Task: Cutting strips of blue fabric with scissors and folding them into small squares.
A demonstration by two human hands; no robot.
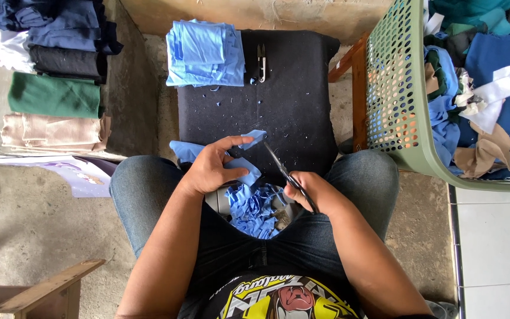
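Observation:
My left hand (212, 166) pinches a light blue fabric piece (244, 155) over the near edge of a black padded surface (290, 100). My right hand (313, 194) grips black scissors (283, 168), blades pointing up-left toward the fabric's free corner. Between my knees sits a small container heaped with blue fabric scraps (255, 210). A stack of light blue cut pieces (205, 53) rests at the far left of the black surface, with small thread snips (261, 62) beside it.
A green perforated laundry basket (396, 94) full of mixed cloth stands at right on a wooden frame. Folded dark blue, black, green and beige fabrics (54, 88) lie at left. A wooden stool corner (42, 289) shows at bottom left.

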